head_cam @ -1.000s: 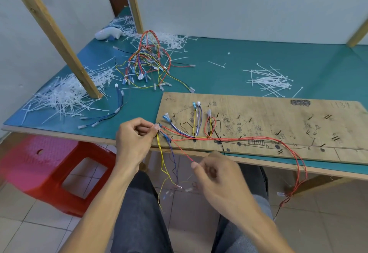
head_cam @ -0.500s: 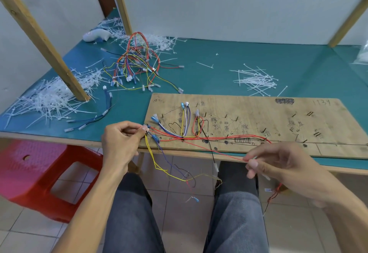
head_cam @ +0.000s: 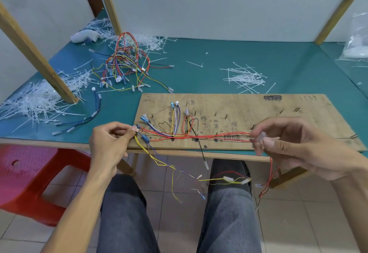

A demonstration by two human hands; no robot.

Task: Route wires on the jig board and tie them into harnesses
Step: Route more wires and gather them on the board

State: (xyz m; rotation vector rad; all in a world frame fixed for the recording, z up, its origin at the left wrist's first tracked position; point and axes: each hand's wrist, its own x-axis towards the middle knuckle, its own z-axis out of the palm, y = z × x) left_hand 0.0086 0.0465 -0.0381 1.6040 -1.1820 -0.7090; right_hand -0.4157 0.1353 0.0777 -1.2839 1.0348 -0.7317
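Observation:
A wooden jig board (head_cam: 298,111) lies at the table's front edge, marked with black lines and handwriting. Red wires (head_cam: 209,135) run along its lower edge, with blue, yellow and purple branches (head_cam: 174,119) rising to white connectors. My left hand (head_cam: 108,143) pinches the wire bundle's left end at the board's left corner. My right hand (head_cam: 282,143) grips the red wires' right part with a small white piece between thumb and fingers. Yellow and purple wire ends (head_cam: 159,161) hang below the table over my knees.
A tangle of finished harnesses (head_cam: 125,67) lies at the back left of the teal table (head_cam: 199,73). Loose white cable ties sit in piles at the left (head_cam: 39,99) and the centre right (head_cam: 245,77). A slanted wooden post (head_cam: 39,59) stands left. A red stool (head_cam: 29,177) is beside my left knee.
My right hand has swept from below the table's front edge up and to the right, pulling the red wires taut along the board. My left hand has held its pinch.

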